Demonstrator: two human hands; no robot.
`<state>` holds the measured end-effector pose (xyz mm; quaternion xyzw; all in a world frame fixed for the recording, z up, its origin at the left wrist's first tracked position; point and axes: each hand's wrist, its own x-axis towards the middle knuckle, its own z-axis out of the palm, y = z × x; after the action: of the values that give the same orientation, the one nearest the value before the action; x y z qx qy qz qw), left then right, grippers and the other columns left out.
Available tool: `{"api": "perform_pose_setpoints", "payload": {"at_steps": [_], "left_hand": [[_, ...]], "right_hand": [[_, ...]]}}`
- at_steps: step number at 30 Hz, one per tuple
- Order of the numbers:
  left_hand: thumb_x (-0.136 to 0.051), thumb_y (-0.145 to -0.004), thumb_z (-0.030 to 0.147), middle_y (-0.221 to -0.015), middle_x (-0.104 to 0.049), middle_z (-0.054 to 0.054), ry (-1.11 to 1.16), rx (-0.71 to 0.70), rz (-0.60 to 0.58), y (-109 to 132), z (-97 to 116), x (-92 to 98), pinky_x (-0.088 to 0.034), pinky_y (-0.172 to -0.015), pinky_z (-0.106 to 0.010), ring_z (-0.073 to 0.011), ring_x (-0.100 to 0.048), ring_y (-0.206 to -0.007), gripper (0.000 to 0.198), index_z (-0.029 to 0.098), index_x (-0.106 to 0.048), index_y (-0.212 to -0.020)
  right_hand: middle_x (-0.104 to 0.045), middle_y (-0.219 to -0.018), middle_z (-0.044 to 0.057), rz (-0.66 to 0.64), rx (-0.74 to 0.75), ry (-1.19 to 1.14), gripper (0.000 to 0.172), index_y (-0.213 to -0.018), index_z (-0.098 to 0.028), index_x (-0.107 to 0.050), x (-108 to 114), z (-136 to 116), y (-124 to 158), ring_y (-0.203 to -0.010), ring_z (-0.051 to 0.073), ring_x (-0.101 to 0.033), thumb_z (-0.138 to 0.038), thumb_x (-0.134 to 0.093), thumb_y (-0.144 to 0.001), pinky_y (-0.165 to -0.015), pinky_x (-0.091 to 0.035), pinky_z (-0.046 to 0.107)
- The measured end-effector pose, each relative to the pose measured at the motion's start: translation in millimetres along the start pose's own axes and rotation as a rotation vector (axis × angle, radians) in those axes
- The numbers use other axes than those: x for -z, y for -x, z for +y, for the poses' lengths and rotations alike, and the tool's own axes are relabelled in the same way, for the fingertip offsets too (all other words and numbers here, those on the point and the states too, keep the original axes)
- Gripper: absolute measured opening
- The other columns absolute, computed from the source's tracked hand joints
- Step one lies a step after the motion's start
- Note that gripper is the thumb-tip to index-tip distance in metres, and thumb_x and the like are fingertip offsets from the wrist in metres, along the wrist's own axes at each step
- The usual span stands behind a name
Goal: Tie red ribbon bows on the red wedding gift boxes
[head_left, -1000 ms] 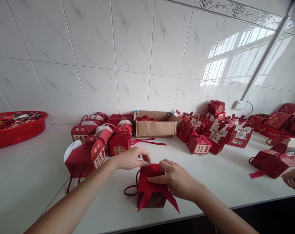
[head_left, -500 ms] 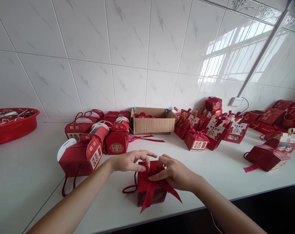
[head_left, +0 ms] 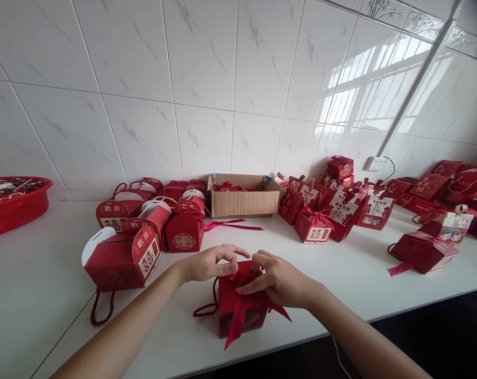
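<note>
A small red gift box (head_left: 238, 310) stands near the front edge of the white counter (head_left: 44, 295). A dark red ribbon (head_left: 238, 321) is tied across its top, with tails hanging down the front and right. A red cord handle (head_left: 204, 310) loops out to its left. My left hand (head_left: 206, 263) pinches the ribbon at the box's top from the left. My right hand (head_left: 281, 281) pinches the ribbon from the right, fingers pressed together at the knot.
Several red gift boxes (head_left: 143, 231) stand left of a cardboard box (head_left: 242, 202) holding red ribbons. More red boxes (head_left: 333, 210) crowd the right side. A loose ribbon (head_left: 232, 226) lies on the counter. A red tray (head_left: 13, 205) sits far left. A wall socket (head_left: 374, 163) is at the right.
Both hands stay on the ribbon at the box's top, fingers working closer together. The view has shifted slightly right. A second person's hand at the right edge is gone from view.
</note>
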<state>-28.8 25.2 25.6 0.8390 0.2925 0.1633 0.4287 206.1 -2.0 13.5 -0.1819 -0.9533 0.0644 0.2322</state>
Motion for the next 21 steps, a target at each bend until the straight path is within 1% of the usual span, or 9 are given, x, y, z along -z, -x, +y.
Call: {"api": "perform_pose_setpoints", "payload": {"at_steps": [2, 4, 7, 10, 13, 15, 17, 19, 21], "left_hand": [[-0.059, -0.081, 0.05, -0.132, -0.053, -0.006, -0.01, 0.026, 0.033, -0.2, 5.3, -0.4, -0.03, -0.104, -0.033, -0.0255, -0.041, -0.126, 0.034, 0.018, -0.053, -0.068], [-0.064, -0.078, 0.044, -0.129, -0.055, -0.006, 0.002, 0.042, 0.065, 0.8, 10.4, -2.2, -0.03, -0.103, -0.035, -0.0256, -0.042, -0.125, 0.029, 0.019, -0.051, -0.071], [-0.063, -0.078, 0.039, -0.122, -0.059, -0.006, 0.042, 0.064, 0.141, 2.9, 15.6, -9.4, -0.035, -0.097, -0.035, -0.0236, -0.048, -0.117, 0.025, 0.019, -0.048, -0.074], [-0.063, -0.078, 0.036, -0.113, -0.062, -0.005, 0.068, 0.082, 0.249, 3.7, 19.2, -20.9, -0.038, -0.092, -0.033, -0.0205, -0.053, -0.106, 0.025, 0.019, -0.045, -0.073], [-0.06, -0.079, 0.036, -0.101, -0.062, -0.003, 0.07, 0.116, 0.33, 2.8, 22.2, -31.9, -0.041, -0.084, -0.03, -0.0173, -0.054, -0.091, 0.024, 0.019, -0.045, -0.072], [-0.058, -0.08, 0.036, -0.092, -0.061, -0.002, 0.08, 0.136, 0.348, 1.6, 23.3, -37.0, -0.041, -0.075, -0.028, -0.0149, -0.053, -0.081, 0.025, 0.018, -0.045, -0.069], [-0.059, -0.079, 0.035, -0.086, -0.061, -0.001, 0.107, 0.138, 0.358, 0.2, 23.1, -40.3, -0.041, -0.069, -0.026, -0.0132, -0.051, -0.075, 0.029, 0.019, -0.04, -0.065], [-0.06, -0.078, 0.033, -0.082, -0.06, 0.0, 0.125, 0.139, 0.371, -0.9, 21.8, -42.2, -0.04, -0.066, -0.025, -0.0123, -0.05, -0.072, 0.03, 0.019, -0.038, -0.062], [-0.061, -0.078, 0.031, -0.08, -0.06, 0.0, 0.132, 0.135, 0.373, -1.2, 19.9, -42.9, -0.04, -0.066, -0.025, -0.0122, -0.05, -0.071, 0.027, 0.018, -0.042, -0.063]], "right_hand": [[-0.05, -0.077, 0.005, 0.007, 0.008, 0.007, 0.043, -0.103, -0.032, -0.073, -0.2, -0.5, 0.4, -0.07, 0.015, -0.04, -0.004, -0.051, -0.08, -0.066, -0.039, 0.026], [-0.049, -0.076, 0.004, 0.015, 0.012, 0.015, 0.041, -0.104, -0.032, -0.072, -1.0, -0.3, 1.2, -0.07, 0.015, -0.04, -0.005, -0.051, -0.081, -0.065, -0.039, 0.026], [-0.048, -0.075, 0.004, 0.021, 0.017, 0.029, 0.04, -0.106, -0.032, -0.071, -2.4, 0.7, 2.3, -0.07, 0.016, -0.04, -0.007, -0.05, -0.083, -0.065, -0.039, 0.027], [-0.049, -0.077, 0.005, 0.026, 0.023, 0.044, 0.039, -0.105, -0.032, -0.072, -3.3, 1.4, 2.9, -0.071, 0.016, -0.041, -0.008, -0.05, -0.084, -0.065, -0.039, 0.027], [-0.049, -0.077, 0.005, 0.03, 0.03, 0.059, 0.038, -0.105, -0.032, -0.072, -3.5, 1.2, 2.9, -0.071, 0.017, -0.042, -0.009, -0.05, -0.085, -0.065, -0.039, 0.028], [-0.049, -0.076, 0.005, 0.039, 0.04, 0.065, 0.037, -0.105, -0.031, -0.072, -3.1, 0.8, 2.8, -0.071, 0.017, -0.042, -0.009, -0.05, -0.084, -0.063, -0.039, 0.028], [-0.049, -0.075, 0.005, 0.054, 0.048, 0.069, 0.037, -0.104, -0.03, -0.073, -2.8, 0.6, 2.7, -0.069, 0.016, -0.042, -0.009, -0.051, -0.083, -0.062, -0.039, 0.027], [-0.048, -0.074, 0.005, 0.069, 0.052, 0.07, 0.037, -0.103, -0.03, -0.073, -3.0, 0.7, 3.0, -0.069, 0.016, -0.042, -0.007, -0.051, -0.082, -0.061, -0.039, 0.027], [-0.049, -0.074, 0.005, 0.09, 0.057, 0.066, 0.039, -0.103, -0.03, -0.073, -4.0, 1.5, 3.8, -0.069, 0.016, -0.043, -0.006, -0.051, -0.082, -0.061, -0.04, 0.027]]}}
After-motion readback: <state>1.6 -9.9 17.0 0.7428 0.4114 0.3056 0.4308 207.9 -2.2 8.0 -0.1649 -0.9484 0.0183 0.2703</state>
